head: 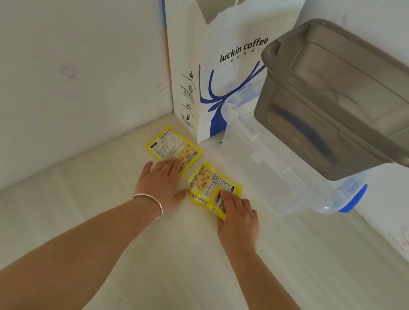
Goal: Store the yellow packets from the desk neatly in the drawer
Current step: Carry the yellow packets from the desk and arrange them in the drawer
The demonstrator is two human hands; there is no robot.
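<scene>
So from my end both hands are already on the goods. Left hand [161,177] lies flat, fingers straight, tips pressing the near edge of the packet [174,148] just in front of the paper bag [224,58]. Right hand [238,212] sits fingers slightly curled on the stack [213,187], further from the bag. Both lie long axis slanting toward the bag. No drawer in sight, I'd guess below the surface [179,271].

"luckin coffee" in dark letters on white paper bag [229,59] at desk's far corner, blue deer logo beneath. Small print on bag's side panel and on yellow packets [174,148] unreadable.
</scene>
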